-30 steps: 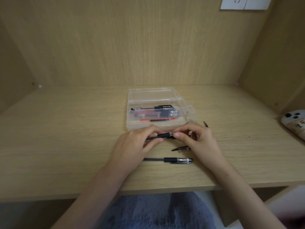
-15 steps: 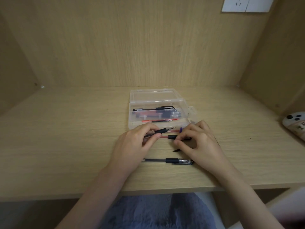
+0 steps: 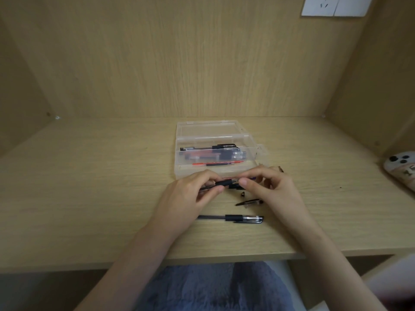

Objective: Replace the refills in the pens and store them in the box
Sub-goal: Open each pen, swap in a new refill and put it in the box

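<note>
pen (image 3: 225,183) half hidden by fingers (image 3: 244,182), phone (image 3: 402,168) cropped

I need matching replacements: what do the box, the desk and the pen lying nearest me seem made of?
Box: clear, glossy plastic; pens inside show through its walls. Desk: matt light wood or wood-look laminate, going by the grain lines. Pen: clear plastic barrel, see-through along its length; black grip, possibly rubber.

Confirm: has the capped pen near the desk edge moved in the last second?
No. The capped pen lies where it did, at the same offset from the clear box.
</note>
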The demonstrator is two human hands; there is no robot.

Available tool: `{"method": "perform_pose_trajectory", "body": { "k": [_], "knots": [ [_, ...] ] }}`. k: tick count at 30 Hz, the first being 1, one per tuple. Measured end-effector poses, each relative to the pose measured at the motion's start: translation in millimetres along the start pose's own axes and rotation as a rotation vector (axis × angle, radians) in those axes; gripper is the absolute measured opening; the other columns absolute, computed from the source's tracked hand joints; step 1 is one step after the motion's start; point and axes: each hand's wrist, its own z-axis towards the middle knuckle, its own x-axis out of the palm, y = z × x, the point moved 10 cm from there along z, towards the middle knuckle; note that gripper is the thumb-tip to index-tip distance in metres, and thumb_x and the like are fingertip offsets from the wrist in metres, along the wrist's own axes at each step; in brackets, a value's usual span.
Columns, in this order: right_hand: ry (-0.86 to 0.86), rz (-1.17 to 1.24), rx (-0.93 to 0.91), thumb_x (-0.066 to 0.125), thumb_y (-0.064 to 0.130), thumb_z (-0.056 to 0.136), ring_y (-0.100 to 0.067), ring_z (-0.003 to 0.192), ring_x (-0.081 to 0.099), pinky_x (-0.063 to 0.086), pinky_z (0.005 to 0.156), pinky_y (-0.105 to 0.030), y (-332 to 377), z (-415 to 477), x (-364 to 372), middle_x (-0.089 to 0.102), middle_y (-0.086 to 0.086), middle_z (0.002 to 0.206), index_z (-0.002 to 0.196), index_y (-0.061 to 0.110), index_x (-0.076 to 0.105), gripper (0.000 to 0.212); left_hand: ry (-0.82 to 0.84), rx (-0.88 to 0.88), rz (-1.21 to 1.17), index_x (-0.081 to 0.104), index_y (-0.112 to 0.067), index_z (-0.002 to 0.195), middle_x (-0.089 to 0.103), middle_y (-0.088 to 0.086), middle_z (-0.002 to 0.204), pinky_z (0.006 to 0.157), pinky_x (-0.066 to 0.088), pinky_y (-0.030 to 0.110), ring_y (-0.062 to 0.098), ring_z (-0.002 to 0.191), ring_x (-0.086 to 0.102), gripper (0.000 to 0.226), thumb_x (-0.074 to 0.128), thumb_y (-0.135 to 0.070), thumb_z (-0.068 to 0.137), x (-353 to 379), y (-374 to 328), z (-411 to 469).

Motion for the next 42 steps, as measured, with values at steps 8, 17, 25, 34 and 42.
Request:
{"method": "perform_pose_trajectory", "body": {
  "k": [8,17,25,34,42],
  "knots": [
    [0.036,0.123,0.054,0.074,0.029,0.068,-0.012,0.074,0.052,0.041,0.07,-0.027,-3,-1,2,0.066,0.004,0.077,0.091,0.023,0.073,0.024,0.0,0.026,-0.026,0.059,-0.036,0.097,0.063,-0.02,0.086,0.069,0.049,0.023,-0.001,0.083,0.06,0.018,0.052,-0.047,0.085,0,-3,0],
    [-0.13,0.526,0.153,0.066,0.022,0.08,-0.004,0.064,0.059,0.044,0.057,-0.013,-4,-4,-23,0.069,-0.006,0.084,0.092,0.011,0.064,0.016,-0.013,-0.013,-0.099,0.056,-0.038,0.096,0.061,-0.022,0.076,0.067,0.048,0.022,-0.005,0.072,0.059,0.027,0.043,-0.056,0.081,-2,1,1],
    [-0.409,0.226,0.243,0.06,0.022,0.091,-0.009,0.059,0.05,0.038,0.051,-0.018,-10,17,-109,0.061,0.001,0.064,0.091,0.011,0.062,0.012,0.0,-0.006,-0.07,0.058,-0.038,0.095,0.062,-0.022,0.078,0.064,0.047,0.019,-0.003,0.072,0.058,0.033,0.042,-0.061,0.079,2,3,0],
    [-0.296,-0.391,0.313,0.065,0.024,0.087,-0.011,0.056,0.056,0.041,0.051,-0.022,-42,22,-91,0.066,-0.006,0.072,0.085,0.01,0.066,0.014,0.031,-0.024,-0.035,0.059,-0.037,0.096,0.061,-0.021,0.077,0.061,0.041,0.017,-0.005,0.067,0.054,0.019,0.052,-0.049,0.084,5,5,0],
    [-0.169,-0.48,-0.031,0.057,0.029,0.091,-0.01,0.088,0.051,0.037,0.072,-0.017,8,30,-45,0.064,0.009,0.091,0.093,0.022,0.068,0.014,0.023,-0.018,-0.044,0.06,-0.035,0.096,0.061,-0.023,0.077,0.061,0.038,0.014,-0.007,0.067,0.053,0.037,0.039,-0.061,0.079,4,4,1]
  ]
}}
